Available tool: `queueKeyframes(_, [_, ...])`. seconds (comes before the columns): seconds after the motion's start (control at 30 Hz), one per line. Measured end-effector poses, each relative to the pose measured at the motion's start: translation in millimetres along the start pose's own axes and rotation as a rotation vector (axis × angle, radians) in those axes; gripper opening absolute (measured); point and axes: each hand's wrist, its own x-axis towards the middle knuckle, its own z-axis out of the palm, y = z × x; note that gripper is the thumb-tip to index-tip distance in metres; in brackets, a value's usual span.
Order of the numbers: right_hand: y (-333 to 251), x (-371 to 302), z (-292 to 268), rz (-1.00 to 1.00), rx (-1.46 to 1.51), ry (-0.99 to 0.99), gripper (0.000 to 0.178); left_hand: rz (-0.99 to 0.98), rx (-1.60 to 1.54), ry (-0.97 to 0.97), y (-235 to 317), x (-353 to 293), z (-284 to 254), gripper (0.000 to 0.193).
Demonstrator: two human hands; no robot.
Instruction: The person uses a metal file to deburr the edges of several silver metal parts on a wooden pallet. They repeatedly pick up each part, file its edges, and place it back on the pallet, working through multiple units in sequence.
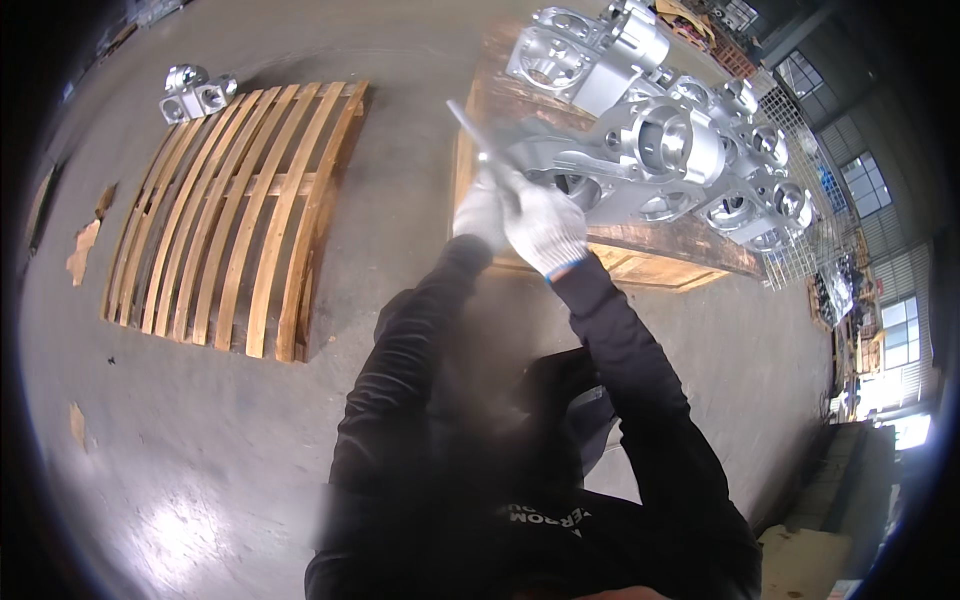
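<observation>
head view: both gloved hands, left hand [478,212] and right hand [545,228], grip a metal rod [476,135].

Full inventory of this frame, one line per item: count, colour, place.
metal castings: many, silver, stacked on the right pallet
loaded pallet: one, brown wood, upper right
bare pallet: one, pale wood, left floor
lone casting: one, silver, floor beyond the bare pallet
floor: grey concrete
metal rod: one, grey, gripped in both hands
left hand: white glove, on the rod
right hand: white glove, on the rod
sleeves: two, black
</observation>
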Motion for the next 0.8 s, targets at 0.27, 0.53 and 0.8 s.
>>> queueKeyframes(0.27, [120, -64, -29, 0.014, 0.557, 0.106, 0.042, 0.123, 0.087, 0.539, 21, -81, 29, 0.077])
queueKeyframes(0.53, [114, -69, -149, 0.496, 0.410, -0.418, 0.043, 0.269, -0.439, 0.043, 81, -22, 125, 0.054])
queueKeyframes(0.8, [117, -21, -187, 0.179, -0.050, -0.649, 0.054, 0.166, -0.147, 0.122, 98, 13, 151, 0.066])
